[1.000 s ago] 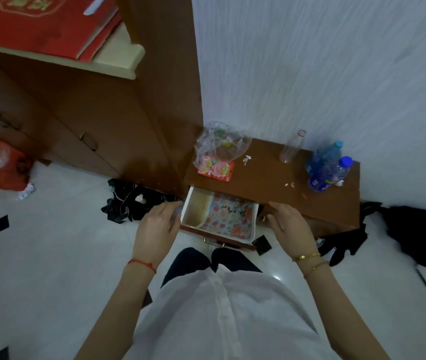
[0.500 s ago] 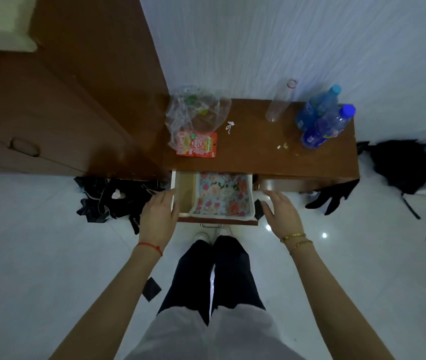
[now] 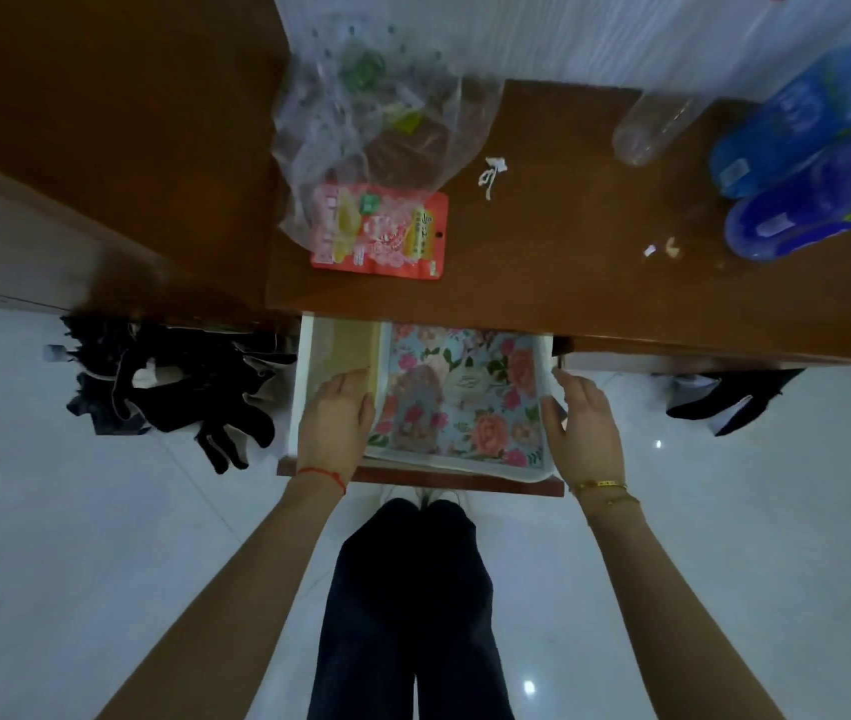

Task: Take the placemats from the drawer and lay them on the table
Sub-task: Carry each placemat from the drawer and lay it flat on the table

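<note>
Placemats [image 3: 457, 394]: floral stack lying flat in the open drawer [image 3: 304, 387], filling its right two-thirds; bare drawer floor shows at the left. Long axis of the stack looks to run roughly 9-to-3 o'clock across the drawer, though the bench [image 3: 569, 272] top covers the far part, so full extent cannot be told.

Left hand [image 3: 335, 426]: inside the drawer at the stack's 9 o'clock edge, fingers together and curled toward that edge, touching it. Whether fingertips are under the mats cannot be told.

Right hand [image 3: 587, 426]: at the 3 o'clock edge, against the drawer's right wall, fingers spread slightly, thumb side on the white border, which curls up there. Neither grip is closed on the mats yet, by my reading.

Both hands equally near; the stack lies between them, due 12 o'clock from the person's body.

Judgement: lift needs both edges pinched and the stack drawn toward 6 o'clock to clear the bench overhang.

Bench top clutter: clear plastic bag [image 3: 361, 111] and red snack packet [image 3: 379, 231] at 11 o'clock of the drawer; blue bottles [image 3: 802, 148] at 2 o'clock; an empty clear bottle [image 3: 652, 127] beside them. Free bench area sits between packet and bottles. Dark clothing [image 3: 169, 387] on the floor at 9 o'clock, not in the way.
</note>
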A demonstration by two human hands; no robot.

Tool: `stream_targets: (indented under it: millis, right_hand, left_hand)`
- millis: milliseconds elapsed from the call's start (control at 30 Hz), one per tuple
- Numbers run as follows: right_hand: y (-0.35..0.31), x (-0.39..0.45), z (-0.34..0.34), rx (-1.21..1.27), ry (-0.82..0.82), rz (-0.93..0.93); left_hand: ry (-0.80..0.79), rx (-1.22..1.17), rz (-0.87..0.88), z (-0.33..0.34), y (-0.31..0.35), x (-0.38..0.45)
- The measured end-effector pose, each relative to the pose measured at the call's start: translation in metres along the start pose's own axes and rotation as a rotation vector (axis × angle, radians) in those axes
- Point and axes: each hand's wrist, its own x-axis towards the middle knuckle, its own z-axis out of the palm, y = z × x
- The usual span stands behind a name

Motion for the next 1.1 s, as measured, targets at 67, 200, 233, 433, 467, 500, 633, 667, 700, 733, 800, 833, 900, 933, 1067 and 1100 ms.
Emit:
stream_targets:
  millis: [67, 200, 233, 433, 467, 500, 633, 667, 700, 733, 800, 833, 900, 933, 1067, 1100]
  right_hand:
    - [0.012, 0.003, 0.019, 0.004, -0.003, -0.015]
    - [0.027, 0.0, 0.043, 0.041, 0.033, -0.002]
    - [0.028, -0.001, 0.046, 0.045, 0.05, -0.001]
    - [0.034, -0.003, 0.055, 0.04, 0.064, 0.024]
    - [0.034, -0.003, 0.056, 0.045, 0.065, 0.028]
    - [0.033, -0.003, 0.056, 0.053, 0.067, 0.033]
    - [0.029, -0.004, 0.056, 0.109, 0.052, 0.057]
    - [0.029, -0.005, 0.056, 0.129, 0.044, 0.066]
    - [0.029, -0.006, 0.055, 0.146, 0.038, 0.071]
    - [0.028, -0.007, 0.053, 0.162, 0.033, 0.077]
    - [0.026, -0.009, 0.049, 0.189, 0.023, 0.088]
    - [0.024, -0.01, 0.047, 0.201, 0.02, 0.089]
    - [0.02, -0.014, 0.041, 0.228, 0.025, 0.083]
    - [0.017, -0.016, 0.036, 0.24, 0.027, 0.08]
    - [0.004, -0.038, 0.007, 0.312, -0.039, 0.133]
    - [0.0, -0.045, -0.002, 0.324, -0.064, 0.148]
  left_hand:
    - [-0.052, 0.02, -0.041, 0.025, -0.011, 0.011]
    - [-0.203, 0.077, -0.147, 0.064, -0.03, 0.022]
    - [-0.226, 0.087, -0.174, 0.071, -0.034, 0.023]
    - [-0.38, 0.069, -0.284, 0.094, -0.046, 0.029]
    - [-0.401, 0.042, -0.293, 0.095, -0.048, 0.031]
    - [-0.419, 0.016, -0.301, 0.095, -0.048, 0.032]
    - [-0.436, -0.097, -0.359, 0.088, -0.045, 0.035]
    - [-0.423, -0.132, -0.38, 0.085, -0.044, 0.034]
    - [-0.412, -0.18, -0.398, 0.081, -0.043, 0.034]
    - [-0.399, -0.229, -0.403, 0.076, -0.041, 0.032]
    - [-0.378, -0.306, -0.386, 0.064, -0.036, 0.027]
    - [-0.37, -0.337, -0.375, 0.056, -0.031, 0.024]
    - [-0.363, -0.391, -0.369, 0.039, -0.022, 0.015]
    - [-0.361, -0.412, -0.373, 0.032, -0.017, 0.01]
    - [-0.355, -0.447, -0.416, 0.001, 0.001, -0.021]
    - [-0.357, -0.449, -0.425, -0.008, 0.007, -0.031]
